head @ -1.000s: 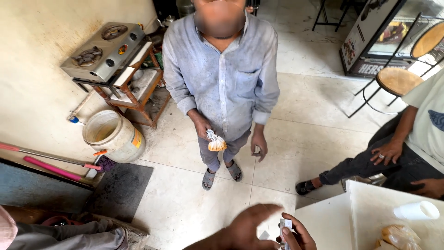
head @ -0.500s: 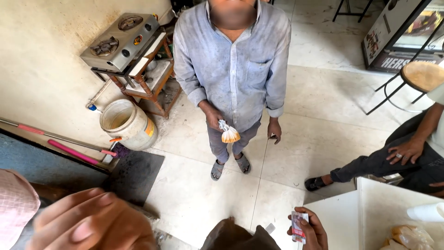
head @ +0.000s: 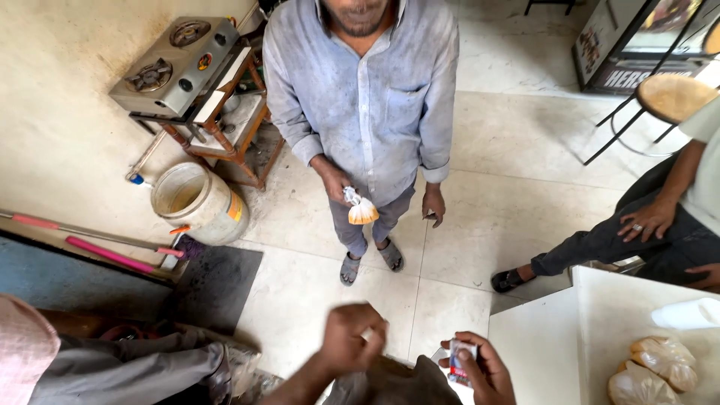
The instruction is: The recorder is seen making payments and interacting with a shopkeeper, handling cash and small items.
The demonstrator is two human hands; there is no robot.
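My right hand [head: 480,369] is at the bottom edge and grips a small red, blue and white packet [head: 461,358]. My left hand [head: 351,339], blurred, is curled closed just left of it, with a small white piece [head: 367,334] pinched at the fingertips. The two hands are apart. Facing me stands a person in a grey-blue shirt [head: 367,97] and sandals. That person's hand holds a small knotted clear bag of orange stuff [head: 361,210].
A gas stove [head: 176,64] sits on a wooden stand by the wall, with a white bucket [head: 196,202] and pink-handled tools [head: 105,251] below. A white counter [head: 555,345] at the right carries filled bags [head: 660,360]. A seated person [head: 660,217] and a stool [head: 671,96] are at the right. Another person's legs [head: 127,367] lie at the lower left.
My left hand swung from the lower left, close to the camera, to the bottom middle near my right hand. The view shifted, so the standing person appears nearer the top.
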